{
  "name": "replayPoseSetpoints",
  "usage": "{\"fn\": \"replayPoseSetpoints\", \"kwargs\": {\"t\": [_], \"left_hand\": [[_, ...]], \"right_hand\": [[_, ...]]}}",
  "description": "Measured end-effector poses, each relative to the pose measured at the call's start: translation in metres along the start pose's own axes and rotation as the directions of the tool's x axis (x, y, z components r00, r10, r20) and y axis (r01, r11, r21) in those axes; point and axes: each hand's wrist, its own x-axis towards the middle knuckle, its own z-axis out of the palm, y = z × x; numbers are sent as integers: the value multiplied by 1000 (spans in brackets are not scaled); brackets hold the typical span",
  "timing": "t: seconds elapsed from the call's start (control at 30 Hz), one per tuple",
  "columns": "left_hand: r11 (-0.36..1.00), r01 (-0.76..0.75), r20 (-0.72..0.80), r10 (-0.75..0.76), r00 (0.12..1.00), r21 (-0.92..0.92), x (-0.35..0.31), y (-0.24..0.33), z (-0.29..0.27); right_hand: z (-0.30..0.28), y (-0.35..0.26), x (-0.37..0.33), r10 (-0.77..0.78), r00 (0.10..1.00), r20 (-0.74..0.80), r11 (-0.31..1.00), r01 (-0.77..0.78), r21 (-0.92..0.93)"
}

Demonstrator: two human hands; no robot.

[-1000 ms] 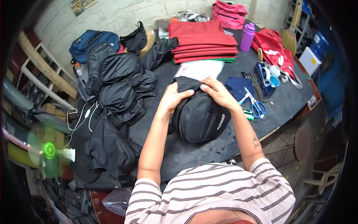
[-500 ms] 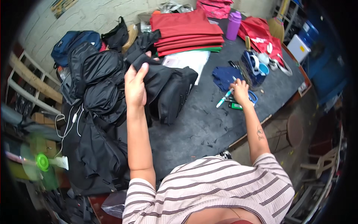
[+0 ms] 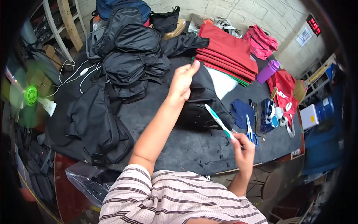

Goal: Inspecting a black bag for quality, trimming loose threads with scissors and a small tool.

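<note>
1. The bag should be light for its size and quite soft; I think it bends easily and has little chance to break.
2. Its cloth may slide a little between the fingers, so the upper edge seems a good place for holding it.
3. The left hand has it there: the thumb presses on this edge and the fingers are bent, but their tips I cannot see well.
4. The tool looks light, stiff and smooth; its end near the person is probably the safest grip.
5. The right hand pinches this end between thumb and fingers.
6. The bag is black, partly shiny, with folds; it is tilted above the middle of the table.
7. The tool is slim, white and teal. It points toward the bag; whether they touch, I cannot tell.
</note>
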Motion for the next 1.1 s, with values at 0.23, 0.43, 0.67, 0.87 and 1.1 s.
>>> {"fn": "replayPoseSetpoints", "kwargs": {"t": [0.23, 0.43, 0.67, 0.87, 1.1], "left_hand": [[996, 85, 57, -85, 995, 13, -49, 15, 36], [971, 135, 233, -87, 968, -197, -65, 9, 37], [979, -74, 117, 98, 988, -192, -71, 18, 39], [988, -89, 202, 113, 973, -125, -80, 0, 39], [984, -136, 134, 152, 979, -117, -85, -10, 39]], "right_hand": [[65, 41, -3, 63, 960, -273, 971, 5, 238], [103, 38, 7, 42, 952, -304, 952, 55, 303], [121, 42, 4, -38, 934, -355, 957, 136, 254], [85, 13, 15, -111, 835, 539, -499, -516, 696], [113, 27, 0, 18, 973, -232, 930, 69, 361]]}}
